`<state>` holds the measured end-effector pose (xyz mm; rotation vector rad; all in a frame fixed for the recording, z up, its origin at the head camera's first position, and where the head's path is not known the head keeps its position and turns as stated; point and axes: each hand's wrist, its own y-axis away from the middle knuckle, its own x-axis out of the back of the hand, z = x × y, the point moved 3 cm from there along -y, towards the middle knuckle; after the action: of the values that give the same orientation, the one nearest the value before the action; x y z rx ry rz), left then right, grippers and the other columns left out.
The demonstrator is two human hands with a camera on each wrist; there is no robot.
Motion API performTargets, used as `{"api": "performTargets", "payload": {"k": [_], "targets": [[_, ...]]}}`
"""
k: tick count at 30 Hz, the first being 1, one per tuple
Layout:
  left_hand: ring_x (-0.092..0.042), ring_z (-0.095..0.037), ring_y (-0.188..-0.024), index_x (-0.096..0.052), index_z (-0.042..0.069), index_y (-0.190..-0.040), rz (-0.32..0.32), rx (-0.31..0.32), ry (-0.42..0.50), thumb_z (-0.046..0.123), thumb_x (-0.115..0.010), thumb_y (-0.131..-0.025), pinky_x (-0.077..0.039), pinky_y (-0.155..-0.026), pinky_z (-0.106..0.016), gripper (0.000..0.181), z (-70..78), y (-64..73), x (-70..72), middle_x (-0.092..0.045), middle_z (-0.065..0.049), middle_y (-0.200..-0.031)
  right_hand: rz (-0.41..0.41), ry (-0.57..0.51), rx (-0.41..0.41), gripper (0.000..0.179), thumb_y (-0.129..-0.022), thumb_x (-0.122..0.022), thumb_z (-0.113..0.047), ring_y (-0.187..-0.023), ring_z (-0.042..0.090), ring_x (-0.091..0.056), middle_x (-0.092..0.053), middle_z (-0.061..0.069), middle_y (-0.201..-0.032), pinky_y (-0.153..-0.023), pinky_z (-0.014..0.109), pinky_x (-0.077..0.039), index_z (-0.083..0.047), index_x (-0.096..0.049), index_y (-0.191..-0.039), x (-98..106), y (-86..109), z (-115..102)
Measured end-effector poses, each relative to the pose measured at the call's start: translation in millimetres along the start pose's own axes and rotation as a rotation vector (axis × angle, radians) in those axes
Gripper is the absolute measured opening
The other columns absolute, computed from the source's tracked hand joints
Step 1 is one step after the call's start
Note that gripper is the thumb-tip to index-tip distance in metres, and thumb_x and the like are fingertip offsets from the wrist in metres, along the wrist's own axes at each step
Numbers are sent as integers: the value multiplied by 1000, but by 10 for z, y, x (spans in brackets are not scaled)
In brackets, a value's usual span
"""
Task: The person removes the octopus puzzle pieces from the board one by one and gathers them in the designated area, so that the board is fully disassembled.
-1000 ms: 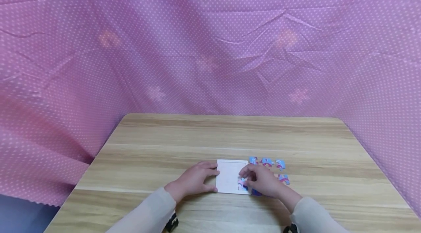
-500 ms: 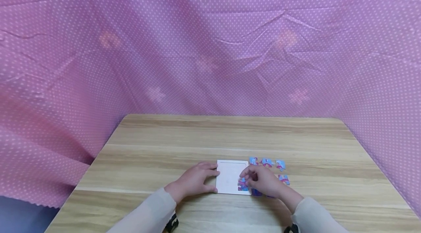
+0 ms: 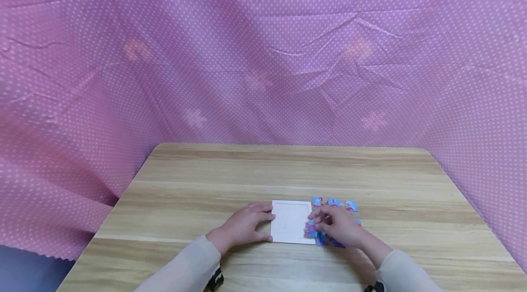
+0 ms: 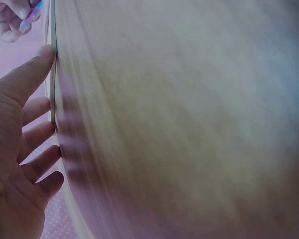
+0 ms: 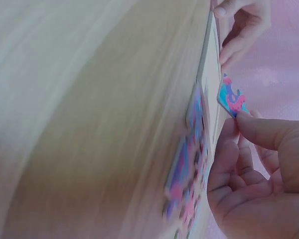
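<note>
My right hand pinches a pink, blue and purple jigsaw piece between thumb and fingertips. The piece is tilted up, clear of the surface, over the right edge of a white puzzle board. On the board's left edge rest the thumb and fingertips of my left hand, spread and fairly straight; the left wrist view shows this left hand against the thin edge. More loose jigsaw pieces lie right of the board, partly hidden in the head view under my right hand.
A wood-grain table carries everything. Pink dotted cloth hangs behind it and along both sides. Beyond the board, a few puzzle pieces stand in a row at upper right.
My right hand has drawn the jigsaw piece up and to the right, away from the board's lower right corner. The left hand and the board have stayed put.
</note>
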<state>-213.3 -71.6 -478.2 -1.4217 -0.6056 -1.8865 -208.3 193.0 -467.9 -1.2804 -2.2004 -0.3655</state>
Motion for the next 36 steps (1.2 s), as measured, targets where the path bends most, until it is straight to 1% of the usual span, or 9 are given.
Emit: {"api": "performTargets", "payload": {"k": [5, 7, 10, 12, 16, 19, 24, 28, 36], "targets": [[-40, -24, -131, -63, 12, -127, -1, -3, 7, 48, -71, -81, -31, -108, -39, 59, 7, -1, 0, -49, -6, -140, -1, -77, -66, 19, -88, -62, -1, -81, 19, -59, -59, 4, -92, -67, 28, -53, -5, -64, -107, 159, 113, 92], [-41, -24, -131, -63, 12, -127, -1, -3, 10, 48, -71, -81, -31, -108, -39, 59, 8, -3, 2, -49, -6, -140, 15, -80, -86, 20, -87, -64, -2, -80, 20, -58, -60, 5, -91, -65, 28, -53, -4, -65, -107, 229, 167, 125], [-40, -24, -131, -63, 12, -127, -1, 1, 16, 47, -71, -81, -31, -109, -38, 58, 6, -7, 7, -49, -6, -140, 26, -79, -99, 20, -86, -64, -2, -81, 21, -59, -60, 5, -90, -67, 28, -53, -2, -64, -107, 327, 252, 179], [-40, -24, -131, -63, 13, -127, -3, 4, 16, 47, -71, -81, -30, -109, -38, 58, 3, -10, 5, -48, -6, -141, 28, -64, -93, 21, -86, -65, -2, -82, 20, -59, -61, 4, -91, -71, 26, -52, -1, -65, -106, 387, 308, 210], [-40, -24, -131, -63, 12, -127, -2, -2, 21, 47, -71, -82, -31, -108, -39, 58, 2, -9, 1, -48, -6, -141, 20, -50, -84, 21, -85, -65, -1, -84, 16, -60, -62, 4, -92, -74, 25, -53, 0, -65, -106, 477, 413, 280], [-40, -25, -131, -63, 11, -127, 3, -10, 28, 46, -71, -82, -31, -108, -40, 58, 2, -4, 12, -49, -7, -140, 8, -51, -83, 20, -85, -65, 0, -83, 14, -60, -63, 4, -91, -73, 25, -53, 0, -65, -105, 517, 471, 329], [-40, -25, -131, -63, 11, -127, 0, 3, 30, 46, -71, -82, -30, -109, -40, 58, -6, 11, 32, -48, -7, -141, -29, -67, -76, 20, -85, -64, 0, -84, 13, -59, -64, 5, -93, -72, 25, -53, 0, -65, -105, 556, 523, 398], [-40, -24, -131, -63, 12, -127, -1, 2, 28, 46, -71, -81, -30, -109, -40, 58, -6, 12, 38, -48, -6, -141, -47, -61, -97, 21, -85, -65, 0, -82, 13, -59, -64, 6, -92, -69, 25, -53, -1, -66, -106, 585, 567, 435], [-39, -23, -132, -62, 13, -128, -15, 10, 25, 48, -70, -82, -29, -109, -39, 59, 4, -13, 27, -48, -5, -141, -60, -46, -115, 23, -86, -65, -1, -71, 11, -57, -64, 5, -88, -60, 25, -51, 0, -67, -108, 622, 650, 478]]}}
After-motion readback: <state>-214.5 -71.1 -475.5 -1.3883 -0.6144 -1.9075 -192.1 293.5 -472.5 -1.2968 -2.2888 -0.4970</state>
